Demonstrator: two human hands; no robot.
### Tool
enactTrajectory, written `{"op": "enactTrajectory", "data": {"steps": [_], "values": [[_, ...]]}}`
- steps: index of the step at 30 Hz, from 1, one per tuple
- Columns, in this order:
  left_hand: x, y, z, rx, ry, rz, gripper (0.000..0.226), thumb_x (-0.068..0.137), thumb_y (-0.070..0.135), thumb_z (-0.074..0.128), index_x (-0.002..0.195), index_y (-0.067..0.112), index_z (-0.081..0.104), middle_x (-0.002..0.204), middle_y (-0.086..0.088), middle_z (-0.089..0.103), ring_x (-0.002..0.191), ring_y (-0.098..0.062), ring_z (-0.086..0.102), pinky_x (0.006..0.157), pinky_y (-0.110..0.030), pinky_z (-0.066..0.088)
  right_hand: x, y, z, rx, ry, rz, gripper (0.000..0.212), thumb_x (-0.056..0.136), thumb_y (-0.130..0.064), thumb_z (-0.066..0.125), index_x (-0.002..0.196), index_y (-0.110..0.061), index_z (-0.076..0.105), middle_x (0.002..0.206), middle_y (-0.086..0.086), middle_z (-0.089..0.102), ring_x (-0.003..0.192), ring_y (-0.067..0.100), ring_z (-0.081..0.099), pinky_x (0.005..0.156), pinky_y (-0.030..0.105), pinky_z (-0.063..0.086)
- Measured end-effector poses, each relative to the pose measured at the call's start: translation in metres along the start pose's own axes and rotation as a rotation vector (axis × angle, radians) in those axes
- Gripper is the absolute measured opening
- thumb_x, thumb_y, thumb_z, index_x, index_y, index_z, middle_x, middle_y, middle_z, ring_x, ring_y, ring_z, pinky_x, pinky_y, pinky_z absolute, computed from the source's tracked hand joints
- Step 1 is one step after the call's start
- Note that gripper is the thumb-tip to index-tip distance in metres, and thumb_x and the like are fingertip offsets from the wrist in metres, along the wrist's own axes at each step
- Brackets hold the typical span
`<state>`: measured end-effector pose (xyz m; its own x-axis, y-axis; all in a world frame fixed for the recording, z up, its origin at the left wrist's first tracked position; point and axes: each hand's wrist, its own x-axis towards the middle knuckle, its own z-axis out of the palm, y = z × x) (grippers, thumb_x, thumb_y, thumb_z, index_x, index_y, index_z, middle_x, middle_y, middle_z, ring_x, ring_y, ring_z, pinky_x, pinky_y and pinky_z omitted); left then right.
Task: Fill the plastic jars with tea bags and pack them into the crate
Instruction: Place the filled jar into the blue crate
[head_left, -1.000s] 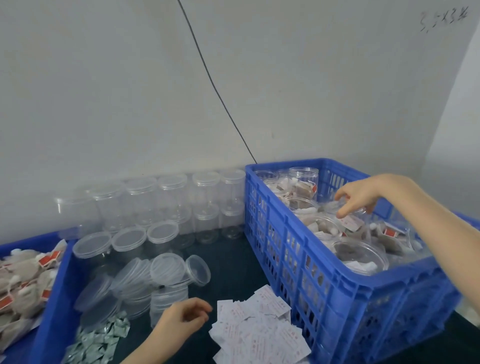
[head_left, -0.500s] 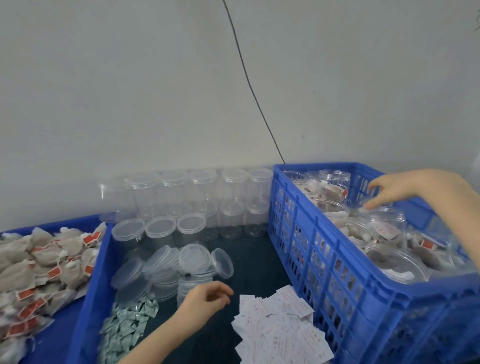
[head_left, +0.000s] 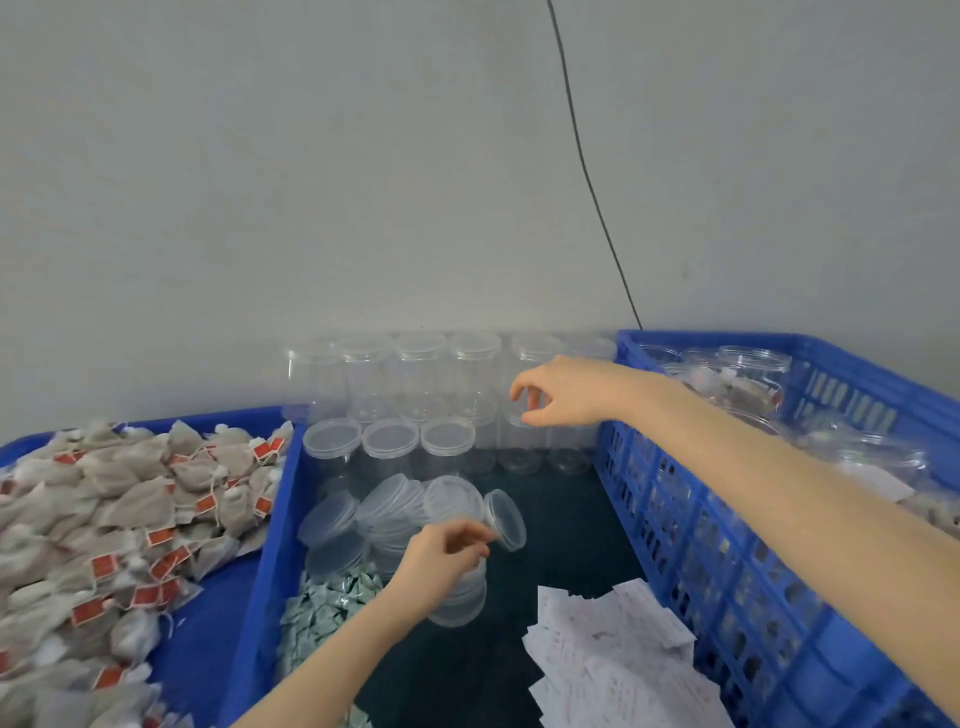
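The dark desk (head_left: 545, 670) carried everything, set against a pale wall (head_left: 311, 182) with a thin black cable (head_left: 587, 171) running down it. On your right stood the blue crate (head_left: 727, 571), its latticed wall facing you, already holding several filled jars (head_left: 753, 374) with tea bags visible through the clear plastic. On your left a shallow blue tray (head_left: 249, 597) held a heap of tea bags (head_left: 114, 519) with red tags. Between tray and crate, empty clear plastic jars (head_left: 421, 379) stood stacked in rows against the wall, with three more lidded ones just in front of them. Nearer you lay a loose pile of clear lids (head_left: 374, 514), some tilted on edge. A spread of white printed slips (head_left: 613, 654) lay beside the crate's wall, and a pile of small green-and-white sachets (head_left: 332, 603) lay beside the tray.

Your right hand (head_left: 561, 392) was stretched across from the crate side to the stacked empty jars, fingers (head_left: 519, 387) curled with thumb and forefinger apart and nothing held between them. Your left hand (head_left: 441, 556) was over the lid pile, its fingers curled; I could not tell whether they pinched the tilted lid (head_left: 506, 519) just at their tips or only touched it.
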<state>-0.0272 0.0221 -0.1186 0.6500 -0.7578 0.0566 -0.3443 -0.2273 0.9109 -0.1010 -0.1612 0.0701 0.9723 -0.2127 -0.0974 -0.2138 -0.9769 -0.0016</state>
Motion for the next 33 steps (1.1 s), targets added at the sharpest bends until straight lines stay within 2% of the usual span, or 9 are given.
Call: {"op": "enactTrajectory", "data": {"steps": [3,7,11,16,20,23,26,29,33], "values": [[0.002,-0.005,-0.006,0.006,0.038,-0.007,0.029,0.088,0.002,0.060,0.081,0.029,0.067,0.072,0.014,0.067,0.068,0.000,0.060,0.073,-0.016,0.048,0.037,-0.008,0.026,0.058,0.007,0.033,0.040,0.098,-0.037,0.052,0.136,-0.024,0.051,0.129,-0.003,0.061,0.112,0.018,0.056,0.084,0.031,0.043],[0.004,-0.008,-0.008,0.003,0.064,-0.031,0.026,0.088,0.002,0.059,0.084,0.026,0.067,0.078,0.005,0.067,0.071,-0.007,0.059,0.073,-0.019,0.048,0.076,-0.012,0.071,0.249,0.088,0.131,0.050,0.096,-0.032,0.058,0.142,-0.015,0.046,0.143,0.008,0.050,0.127,0.025,0.051,0.103,0.036,0.043],[0.004,-0.010,-0.007,0.007,0.077,-0.026,0.028,0.089,0.002,0.057,0.082,0.028,0.064,0.083,0.003,0.068,0.073,-0.006,0.059,0.067,-0.013,0.047,0.105,-0.021,0.114,0.424,0.154,0.207,0.068,0.094,-0.034,0.064,0.151,-0.013,0.034,0.152,0.014,0.036,0.136,0.029,0.042,0.109,0.041,0.038],[0.009,-0.015,-0.006,-0.006,0.080,-0.037,0.028,0.088,-0.001,0.053,0.087,0.025,0.065,0.078,0.011,0.066,0.069,0.006,0.058,0.067,-0.008,0.045,0.132,-0.037,0.157,0.524,0.228,0.270,0.073,0.092,-0.040,0.065,0.151,-0.017,0.030,0.151,0.012,0.032,0.133,0.030,0.046,0.102,0.041,0.044],[0.013,-0.018,-0.005,-0.009,0.088,-0.033,0.031,0.086,-0.002,0.052,0.086,0.026,0.065,0.079,0.012,0.067,0.067,0.012,0.058,0.070,-0.007,0.044,0.148,-0.046,0.178,0.595,0.309,0.325,0.074,0.091,-0.042,0.067,0.146,-0.011,0.029,0.150,0.012,0.032,0.128,0.029,0.049,0.099,0.039,0.047],[0.015,-0.019,-0.004,-0.006,0.090,-0.030,0.033,0.086,-0.002,0.052,0.083,0.029,0.064,0.078,0.013,0.066,0.068,0.012,0.058,0.070,-0.008,0.045,0.153,-0.051,0.187,0.629,0.396,0.327,0.070,0.087,-0.040,0.072,0.138,-0.011,0.035,0.142,0.011,0.040,0.119,0.027,0.056,0.089,0.033,0.050],[0.015,-0.018,-0.003,0.003,0.085,-0.024,0.034,0.086,-0.001,0.053,0.080,0.031,0.063,0.077,0.014,0.065,0.067,0.012,0.057,0.069,-0.007,0.044,0.155,-0.050,0.191,0.662,0.481,0.338,0.060,0.085,-0.037,0.075,0.127,-0.012,0.040,0.132,0.009,0.047,0.109,0.022,0.058,0.079,0.025,0.046],[0.014,-0.016,-0.002,0.014,0.078,-0.022,0.039,0.085,-0.003,0.051,0.077,0.034,0.062,0.073,0.015,0.064,0.067,0.012,0.057,0.067,-0.004,0.041,0.155,-0.047,0.193,0.719,0.540,0.341,0.055,0.082,-0.035,0.078,0.119,-0.016,0.042,0.126,0.006,0.049,0.097,0.013,0.052,0.077,0.022,0.045],[0.013,-0.015,-0.003,0.012,0.077,-0.029,0.039,0.085,-0.002,0.051,0.076,0.035,0.063,0.072,0.013,0.065,0.067,0.012,0.057,0.067,-0.004,0.041,0.149,-0.040,0.191,0.777,0.612,0.339,0.055,0.079,-0.036,0.081,0.116,-0.018,0.043,0.124,0.003,0.050,0.095,0.010,0.047,0.075,0.023,0.041]]}}
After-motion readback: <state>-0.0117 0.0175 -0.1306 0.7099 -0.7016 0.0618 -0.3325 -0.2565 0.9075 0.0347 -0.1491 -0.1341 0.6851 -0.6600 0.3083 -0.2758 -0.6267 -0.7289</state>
